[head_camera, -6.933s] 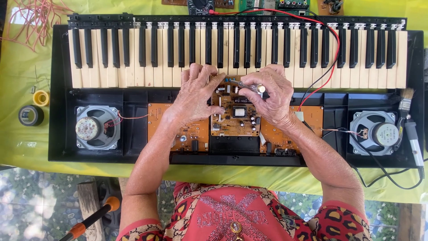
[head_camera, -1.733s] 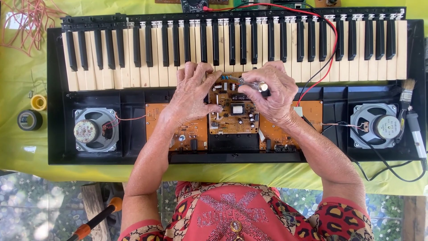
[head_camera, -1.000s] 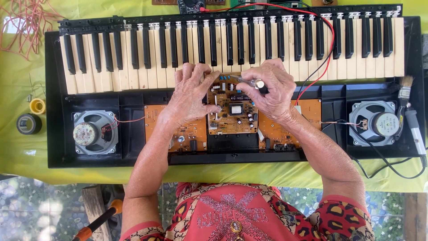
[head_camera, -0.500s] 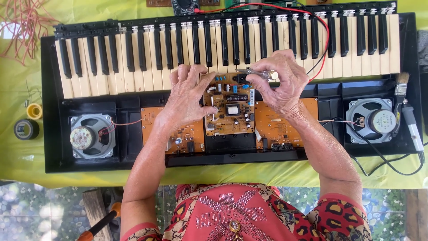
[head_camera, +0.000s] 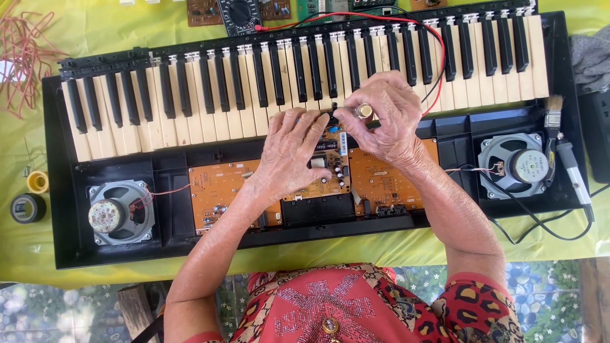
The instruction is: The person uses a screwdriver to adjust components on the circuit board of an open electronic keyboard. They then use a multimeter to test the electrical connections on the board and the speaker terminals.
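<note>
An opened electronic keyboard [head_camera: 127, 248] lies across the table with its orange circuit boards [head_camera: 219, 190] bared. My right hand [head_camera: 387, 121] is shut on a small screwdriver [head_camera: 363, 111], held level just below the keys [head_camera: 210, 101] with its tip pointing left. My left hand [head_camera: 292, 149] lies flat on the middle circuit board [head_camera: 327, 181], fingertips beside the screwdriver's tip. The tip itself is hidden between the fingers.
A round speaker sits at each end of the case, left [head_camera: 117, 213] and right [head_camera: 515, 166]. A brush [head_camera: 554, 117] and a soldering iron [head_camera: 575, 178] lie at the right end. Tape rolls [head_camera: 28, 206] are left, red wires [head_camera: 25, 57] far left, a multimeter [head_camera: 238, 11] behind the keys.
Both hands have crept up the board toward the keys, the screwdriver going with them. The view has shifted and tilted slightly.
</note>
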